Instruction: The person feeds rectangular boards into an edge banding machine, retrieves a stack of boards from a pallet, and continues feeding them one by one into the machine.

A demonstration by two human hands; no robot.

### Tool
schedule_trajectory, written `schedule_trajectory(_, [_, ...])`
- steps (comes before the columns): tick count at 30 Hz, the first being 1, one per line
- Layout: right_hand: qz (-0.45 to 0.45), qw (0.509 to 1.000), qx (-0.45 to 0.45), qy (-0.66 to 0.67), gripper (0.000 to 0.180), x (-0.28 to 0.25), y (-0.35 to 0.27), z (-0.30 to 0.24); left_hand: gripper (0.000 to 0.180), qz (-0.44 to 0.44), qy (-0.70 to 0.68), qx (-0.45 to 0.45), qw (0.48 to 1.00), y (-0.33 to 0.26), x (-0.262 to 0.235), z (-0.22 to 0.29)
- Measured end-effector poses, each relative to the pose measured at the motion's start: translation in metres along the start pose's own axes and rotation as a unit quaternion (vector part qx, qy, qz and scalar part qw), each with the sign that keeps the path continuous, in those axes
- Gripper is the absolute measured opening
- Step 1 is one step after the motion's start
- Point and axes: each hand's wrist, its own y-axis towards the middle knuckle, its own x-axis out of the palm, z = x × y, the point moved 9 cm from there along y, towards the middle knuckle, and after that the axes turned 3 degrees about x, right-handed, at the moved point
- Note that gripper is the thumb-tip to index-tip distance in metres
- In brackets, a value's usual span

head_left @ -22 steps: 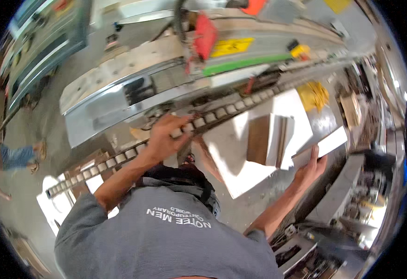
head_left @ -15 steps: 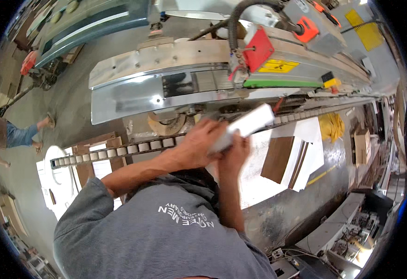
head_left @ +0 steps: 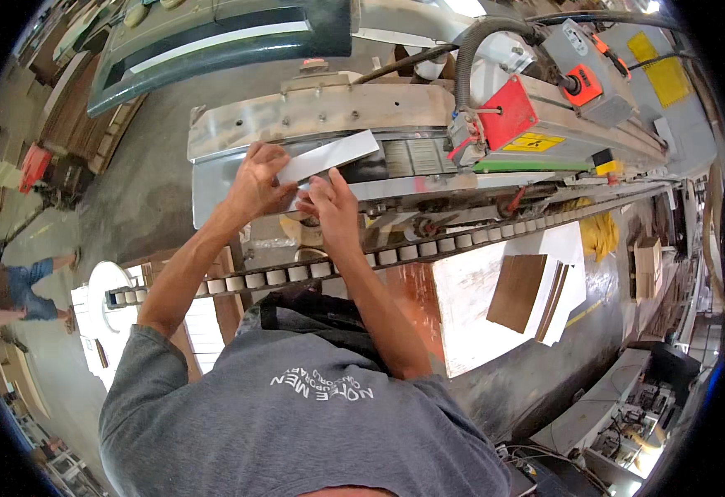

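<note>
A narrow white panel strip [head_left: 333, 156] lies at a slant over the shiny metal bed [head_left: 213, 186] of a long machine. My left hand [head_left: 256, 180] is closed round its left end, fingers over the far side and thumb toward the near side. At the strip's near edge is my right hand [head_left: 329, 207], its fingers half bent and apart, with one fingertip up against the edge. That hand does not wrap round the strip. Right of the strip, the bed continues as a ribbed metal section [head_left: 416, 157].
A row of white rollers [head_left: 321, 269] runs along the machine's near side, under my forearms. A red guard plate [head_left: 510, 112] and a grey hose [head_left: 467, 66] stand at the right. Brown and white panels [head_left: 518, 290] lie on a white board [head_left: 470, 331]. Someone's legs [head_left: 35, 290] show at far left.
The white strip has moved left and away from me, from in front of my body onto the metal bed. My left hand went with it; my right hand has shifted to its near edge.
</note>
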Motion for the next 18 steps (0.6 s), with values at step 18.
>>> schedule_trajectory(18, [0.036, 0.985, -0.103, -0.135, 0.044, 0.020, 0.033, 0.003, 0.025, 0.087, -0.044, -0.006, 0.995, -0.009, -0.004, -0.034])
